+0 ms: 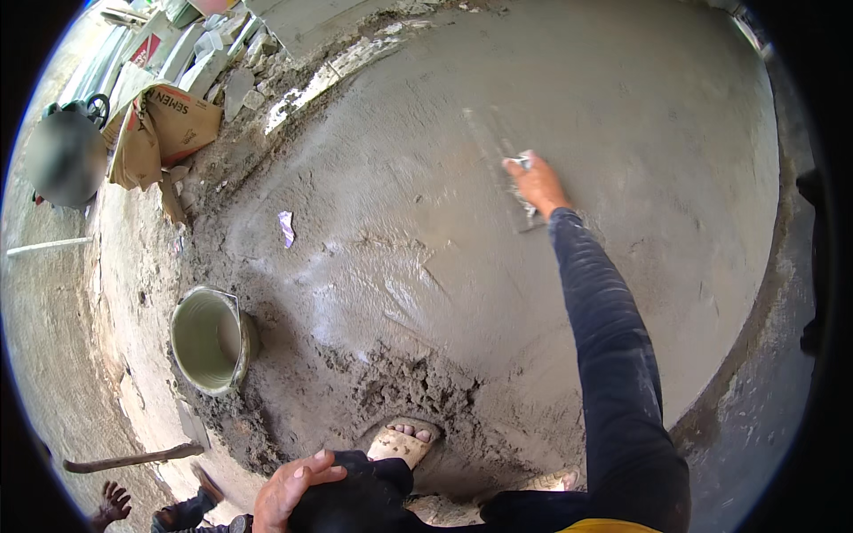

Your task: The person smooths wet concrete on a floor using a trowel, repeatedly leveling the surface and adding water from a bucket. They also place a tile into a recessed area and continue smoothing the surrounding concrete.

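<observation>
My right hand [540, 185], at the end of an outstretched dark sleeve, is closed round the handle of a long plastering trowel [494, 149]. The blade lies flat on a wide layer of wet grey cement [622, 115] and is blurred along its edges. At the lower edge my left hand [291, 490] rests on my dark-clothed knee [351, 497], its visible fingers stretched out and holding nothing. Ahead of that knee, my foot in a muddy tan sandal [402, 442] stands beside rough, lumpy mortar [418, 382].
A bucket [209, 342] with greyish residue stands at the left. Near it lie a purple-white scrap [286, 229] and a wooden handle [133, 458]. A torn paper sack [173, 129] and rubble [253, 75] sit at upper left. Another person's hand [113, 504] shows at lower left.
</observation>
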Available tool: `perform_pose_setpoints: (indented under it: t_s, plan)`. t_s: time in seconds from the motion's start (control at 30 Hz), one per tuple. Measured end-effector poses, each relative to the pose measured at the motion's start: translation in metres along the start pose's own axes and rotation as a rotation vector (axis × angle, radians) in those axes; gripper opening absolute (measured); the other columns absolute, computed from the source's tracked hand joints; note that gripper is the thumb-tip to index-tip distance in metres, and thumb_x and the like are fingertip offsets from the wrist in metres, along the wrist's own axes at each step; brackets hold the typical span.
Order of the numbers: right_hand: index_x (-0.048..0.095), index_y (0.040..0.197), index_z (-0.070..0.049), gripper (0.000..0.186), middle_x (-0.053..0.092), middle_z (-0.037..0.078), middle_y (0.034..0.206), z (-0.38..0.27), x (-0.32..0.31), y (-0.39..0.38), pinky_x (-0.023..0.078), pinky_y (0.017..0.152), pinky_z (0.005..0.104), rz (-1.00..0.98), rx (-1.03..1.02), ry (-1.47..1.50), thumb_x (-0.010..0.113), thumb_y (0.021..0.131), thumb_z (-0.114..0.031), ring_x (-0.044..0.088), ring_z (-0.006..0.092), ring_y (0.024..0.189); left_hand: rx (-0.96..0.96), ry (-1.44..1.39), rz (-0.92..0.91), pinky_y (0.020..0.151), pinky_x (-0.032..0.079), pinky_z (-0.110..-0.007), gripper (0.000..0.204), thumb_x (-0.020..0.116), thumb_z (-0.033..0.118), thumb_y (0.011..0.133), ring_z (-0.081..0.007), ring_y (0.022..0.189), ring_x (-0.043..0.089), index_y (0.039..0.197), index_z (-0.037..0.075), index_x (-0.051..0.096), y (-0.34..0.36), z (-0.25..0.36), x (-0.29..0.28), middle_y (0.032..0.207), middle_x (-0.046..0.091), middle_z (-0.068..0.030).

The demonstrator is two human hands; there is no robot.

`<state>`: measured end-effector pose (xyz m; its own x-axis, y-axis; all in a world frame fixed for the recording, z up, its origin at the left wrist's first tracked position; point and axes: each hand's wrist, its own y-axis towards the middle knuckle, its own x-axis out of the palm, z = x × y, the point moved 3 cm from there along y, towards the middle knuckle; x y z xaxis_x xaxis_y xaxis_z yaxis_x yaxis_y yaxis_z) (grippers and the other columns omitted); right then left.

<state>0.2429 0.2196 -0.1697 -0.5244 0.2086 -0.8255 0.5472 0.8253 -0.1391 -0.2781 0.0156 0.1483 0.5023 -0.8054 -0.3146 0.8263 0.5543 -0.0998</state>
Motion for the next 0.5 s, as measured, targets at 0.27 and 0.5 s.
perform_pose_setpoints:
  t_s: [0.27, 0.5]
  plan:
    - [0.065, 0.124, -0.006, 0.044, 0.074, 0.024, 0.09, -0.117, 0.093, -0.19, 0.054, 0.071, 0.055, -0.479, -0.415, 0.124, 0.073, 0.094, -0.037, 0.071, 0.047, 0.082, 0.085, 0.006, 0.055, 0.12, 0.035, -0.049, 0.107, 0.076, 0.047, 0.083, -0.0404, 0.143, 0.047, 0.165, 0.001, 0.025, 0.033, -0.011, 0.005, 0.162, 0.04, -0.0274]
    - [0.062, 0.135, -0.003, 0.05, 0.073, 0.024, 0.106, 0.087, 0.029, -0.223, 0.054, 0.081, 0.0512, -0.122, -0.466, -0.232, 0.067, 0.098, -0.037, 0.07, 0.0433, 0.094, 0.034, 0.053, 0.143, 0.111, 0.044, -0.048, 0.102, 0.079, 0.047, 0.084, -0.0411, 0.132, 0.057, 0.163, 0.003, 0.031, 0.028, -0.013, -0.002, 0.148, 0.056, -0.0239]
